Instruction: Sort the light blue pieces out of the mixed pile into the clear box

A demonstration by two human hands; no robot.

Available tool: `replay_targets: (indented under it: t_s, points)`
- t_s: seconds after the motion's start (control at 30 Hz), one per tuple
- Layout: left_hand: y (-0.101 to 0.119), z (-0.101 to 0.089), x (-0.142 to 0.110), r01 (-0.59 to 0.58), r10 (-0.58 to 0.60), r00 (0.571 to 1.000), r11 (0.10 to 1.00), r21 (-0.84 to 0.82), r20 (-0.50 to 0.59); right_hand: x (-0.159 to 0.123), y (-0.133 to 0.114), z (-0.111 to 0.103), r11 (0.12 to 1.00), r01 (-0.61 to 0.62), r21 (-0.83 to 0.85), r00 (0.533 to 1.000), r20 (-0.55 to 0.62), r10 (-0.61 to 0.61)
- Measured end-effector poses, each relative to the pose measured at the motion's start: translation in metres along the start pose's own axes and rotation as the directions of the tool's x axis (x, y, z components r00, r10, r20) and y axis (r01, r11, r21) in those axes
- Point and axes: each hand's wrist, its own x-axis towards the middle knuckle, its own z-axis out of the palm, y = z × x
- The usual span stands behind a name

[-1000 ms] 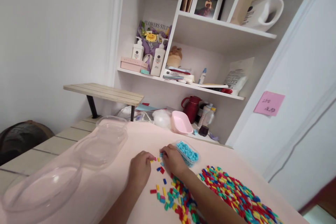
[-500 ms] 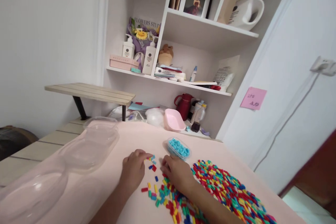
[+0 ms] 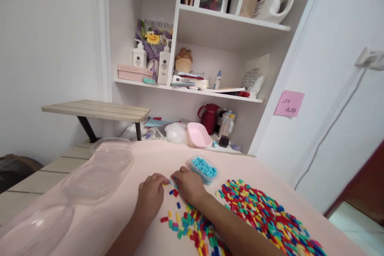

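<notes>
My left hand (image 3: 152, 192) rests on the pink tabletop with thumb and index finger drawn together at a few small plastic blocks; what they pinch is too small to make out. Facing it, my right hand (image 3: 189, 186) has its fingers curled down, the fingertips close to the left ones and touching a light-blue block (image 3: 175, 180). Just behind the right hand stands a clear plastic tub (image 3: 207, 181) filled with light-blue blocks. Loose mixed-colour blocks (image 3: 187, 224) lie under and in front of the right forearm, and a red block (image 3: 164, 219) sits apart.
A large heap of coloured blocks (image 3: 267, 216) spreads to the right. Clear plastic containers (image 3: 93, 182) line the left side. At the back are a pink basin (image 3: 198, 135), a red jug (image 3: 209, 118) and a bottle (image 3: 228, 128). A small wooden shelf (image 3: 99, 111) stands back left.
My right hand has moved left and slightly away from me, bringing its fingertips to the left hand's. The left hand has barely moved. The camera view has shifted a little.
</notes>
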Motion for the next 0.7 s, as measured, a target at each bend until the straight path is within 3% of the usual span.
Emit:
replay_targets:
  t_s: [0.17,0.3,0.5,0.6,0.7]
  points:
    - [-0.002,0.002,0.001,0.016,-0.017,1.000,0.999,-0.037,-0.025,-0.002,-0.001,-0.005,0.999,-0.031,0.013,0.999,-0.028,0.032]
    - [-0.005,0.002,0.002,0.042,-0.046,0.998,0.995,-0.086,-0.047,-0.009,0.003,-0.027,0.998,-0.032,0.061,0.994,-0.101,0.038]
    - [-0.006,0.003,0.004,0.072,-0.077,0.996,0.993,-0.098,-0.051,-0.012,0.044,-0.067,0.977,-0.213,0.020,0.953,-0.216,0.212]
    - [-0.006,0.004,0.004,0.068,-0.075,0.995,0.993,-0.098,-0.063,-0.015,0.065,-0.072,0.961,-0.275,0.010,0.931,-0.248,0.269]
    - [-0.006,0.004,0.005,0.071,-0.078,0.995,0.993,-0.099,-0.066,-0.019,0.069,-0.066,0.971,-0.221,0.092,0.929,-0.284,0.238]
